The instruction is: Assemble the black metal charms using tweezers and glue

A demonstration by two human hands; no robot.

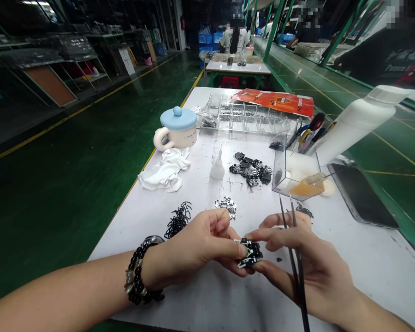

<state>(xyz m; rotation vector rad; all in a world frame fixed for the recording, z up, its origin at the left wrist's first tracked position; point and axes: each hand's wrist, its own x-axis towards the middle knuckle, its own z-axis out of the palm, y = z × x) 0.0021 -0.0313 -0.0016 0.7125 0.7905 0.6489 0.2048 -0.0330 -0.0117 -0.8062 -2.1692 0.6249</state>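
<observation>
Between the thumb and fingers of my left hand [204, 249] is a small black part with silver metal pieces [251, 252]. My right hand [318, 263] touches the right side of that part with thumb and fingertip. Black tweezers [298, 267] lie across my right hand, tips apart and pointing away from me. Beyond the hands is a pile of small silver metal pieces [227, 205]. Black hook-shaped pieces [178, 220] are heaped left of it. Further back sits a cluster of similar black parts [251, 168].
A small white nozzle bottle [217, 167], white cloth [166, 170] and lidded mug [181, 133] stand left. Behind are a clear compartment tray [238, 122] and an orange packet [276, 100]. To the right are a clear box [280, 184], white bottle [361, 124] and phone [363, 193].
</observation>
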